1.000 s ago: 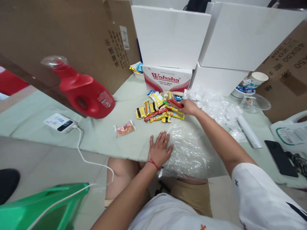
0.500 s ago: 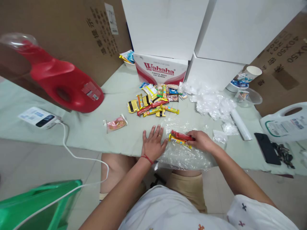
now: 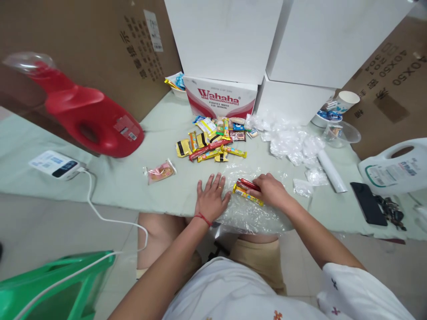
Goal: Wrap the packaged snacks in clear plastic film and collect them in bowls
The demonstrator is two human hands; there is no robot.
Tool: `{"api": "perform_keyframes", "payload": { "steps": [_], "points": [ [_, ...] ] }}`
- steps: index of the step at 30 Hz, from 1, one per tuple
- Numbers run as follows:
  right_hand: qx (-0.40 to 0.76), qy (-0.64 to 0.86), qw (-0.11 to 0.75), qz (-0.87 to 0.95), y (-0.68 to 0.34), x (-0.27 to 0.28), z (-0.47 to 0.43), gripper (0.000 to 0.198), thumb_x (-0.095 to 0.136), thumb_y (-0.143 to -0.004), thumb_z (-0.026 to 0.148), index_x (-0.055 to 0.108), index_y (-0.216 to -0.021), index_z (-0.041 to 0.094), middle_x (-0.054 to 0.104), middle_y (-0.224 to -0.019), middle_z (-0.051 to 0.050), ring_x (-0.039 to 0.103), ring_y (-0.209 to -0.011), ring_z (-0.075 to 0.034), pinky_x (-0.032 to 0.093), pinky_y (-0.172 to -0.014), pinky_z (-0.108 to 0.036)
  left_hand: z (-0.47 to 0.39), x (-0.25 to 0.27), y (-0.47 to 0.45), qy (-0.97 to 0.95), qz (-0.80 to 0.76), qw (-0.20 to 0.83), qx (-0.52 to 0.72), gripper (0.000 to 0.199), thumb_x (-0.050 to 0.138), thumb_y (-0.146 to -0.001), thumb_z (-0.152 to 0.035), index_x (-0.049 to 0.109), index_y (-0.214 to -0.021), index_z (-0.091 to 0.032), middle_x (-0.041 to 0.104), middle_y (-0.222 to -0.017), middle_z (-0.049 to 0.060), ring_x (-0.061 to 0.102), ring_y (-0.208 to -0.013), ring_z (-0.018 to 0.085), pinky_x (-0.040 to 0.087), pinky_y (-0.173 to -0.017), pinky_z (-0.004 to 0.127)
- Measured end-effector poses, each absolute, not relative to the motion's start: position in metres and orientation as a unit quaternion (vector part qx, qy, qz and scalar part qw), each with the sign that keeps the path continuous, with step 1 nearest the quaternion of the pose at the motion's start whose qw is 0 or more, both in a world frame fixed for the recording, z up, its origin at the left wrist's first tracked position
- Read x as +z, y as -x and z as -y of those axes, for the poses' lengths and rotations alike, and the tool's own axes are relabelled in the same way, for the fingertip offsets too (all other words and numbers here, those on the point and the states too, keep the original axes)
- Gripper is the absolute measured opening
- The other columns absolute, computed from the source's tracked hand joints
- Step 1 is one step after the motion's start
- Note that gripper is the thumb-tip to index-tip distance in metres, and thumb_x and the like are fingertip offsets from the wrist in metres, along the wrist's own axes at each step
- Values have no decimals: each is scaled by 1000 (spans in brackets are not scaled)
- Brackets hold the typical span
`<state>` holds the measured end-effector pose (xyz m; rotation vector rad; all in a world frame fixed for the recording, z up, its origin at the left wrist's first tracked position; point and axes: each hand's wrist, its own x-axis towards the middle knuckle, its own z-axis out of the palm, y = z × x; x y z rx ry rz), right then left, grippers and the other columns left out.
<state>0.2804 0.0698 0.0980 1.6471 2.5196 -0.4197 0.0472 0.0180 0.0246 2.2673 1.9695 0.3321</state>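
Observation:
My left hand (image 3: 212, 199) lies flat with fingers spread, on the table at the left edge of a sheet of clear plastic film (image 3: 252, 221). My right hand (image 3: 271, 191) has its fingers closed on the right end of a red-wrapped snack stick (image 3: 247, 183), low over the film. Right below the red stick, a yellow-wrapped snack stick (image 3: 248, 196) lies on the film, close to the fingers. Farther back is a pile of wrapped snacks, with another red stick (image 3: 210, 149) and more yellow sticks (image 3: 234, 151). A pink-wrapped snack (image 3: 161, 172) lies alone on the left.
Crumpled clear plastic (image 3: 287, 141) and a white roll (image 3: 332, 171) lie right of the pile. A phone (image 3: 368, 203), keys (image 3: 391, 211) and a white jug (image 3: 396, 171) stand farther right. A red jug (image 3: 96, 115) and a white charging device (image 3: 56, 165) are left. Boxes (image 3: 220, 100) line the back.
My right hand has shifted slightly on the red stick, bringing it closer alongside the yellow one. My left hand stays flat in place. The whole view has moved a little.

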Motion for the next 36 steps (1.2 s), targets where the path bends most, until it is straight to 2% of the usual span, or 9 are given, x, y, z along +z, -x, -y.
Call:
{"api": "perform_keyframes", "payload": {
  "steps": [3, 10, 14, 18, 22, 25, 27, 31, 36],
  "points": [
    [-94, -530, 45, -841, -271, 93, -57, 50, 67, -92, 61, 69, -121, 21, 68, -118, -16, 53, -113, -33, 42, -87, -38, -18, 25, -47, -750, -650, 58, 109, 61, 37, -103, -49, 44, -159, -24, 36, -169, 8, 31, -157, 31, 13, -127, 67],
    [-116, -467, 22, -876, -279, 82, -52, 43, 71, -90, 35, 65, -129, 18, 63, -125, -14, 48, -116, -32, 38, -97, -43, -18, 24, -49, -747, -655, 50, 103, 62, 36, -104, -49, 42, -160, -24, 35, -169, 8, 31, -158, 31, 14, -126, 68],
    [-127, -433, -40, -892, -296, 80, -55, 48, 69, -90, 33, 63, -135, 18, 63, -128, -14, 47, -116, -31, 38, -98, -43, -18, 23, -49, -745, -656, 52, 106, 61, 38, -103, -47, 42, -160, -23, 36, -168, 9, 32, -157, 32, 13, -126, 69],
    [-124, -433, -76, -890, -295, 75, -54, 43, 66, -92, 29, 65, -134, 19, 65, -124, -13, 48, -115, -30, 37, -97, -43, -17, 21, -49, -743, -656, 51, 124, 61, 39, -103, -45, 42, -160, -21, 36, -168, 10, 33, -157, 32, 11, -125, 73],
    [-153, -405, -67, -899, -285, 73, -62, 42, 61, -99, 37, 65, -136, 19, 66, -122, -14, 50, -116, -30, 39, -98, -43, -17, 19, -49, -737, -660, 48, 141, 60, 41, -102, -44, 44, -159, -22, 37, -167, 11, 35, -156, 34, 10, -124, 74],
    [-160, -427, -108, -883, -278, 79, -88, 44, 54, -103, 47, 67, -133, 17, 67, -121, -14, 52, -115, -29, 41, -100, -42, -17, 18, -48, -736, -658, 53, 149, 59, 43, -102, -44, 46, -157, -25, 40, -166, 11, 36, -155, 34, 11, -124, 74],
    [-131, -479, -121, -859, -267, 82, -117, 42, 50, -105, 43, 68, -132, 15, 67, -122, -16, 53, -115, -30, 42, -101, -42, -18, 18, -48, -735, -659, 54, 153, 59, 44, -101, -44, 46, -157, -26, 41, -166, 11, 36, -155, 35, 11, -124, 73],
    [-88, -550, -46, -829, -228, 82, -179, 46, 55, -101, 34, 58, -144, 17, 59, -138, -16, 52, -124, -30, 46, -95, -37, -18, 21, -47, -732, -662, 60, 149, 59, 45, -101, -44, 46, -157, -26, 41, -166, 11, 36, -155, 34, 11, -125, 73],
    [-89, -553, 6, -828, -207, 85, -204, 28, 56, -98, 25, 69, -122, 19, 67, -120, -15, 60, -111, -28, 45, -83, -32, -18, 23, -46, -730, -665, 68, 143, 59, 44, -101, -45, 47, -157, -25, 41, -166, 10, 37, -155, 33, 14, -125, 72]
  ]
}}
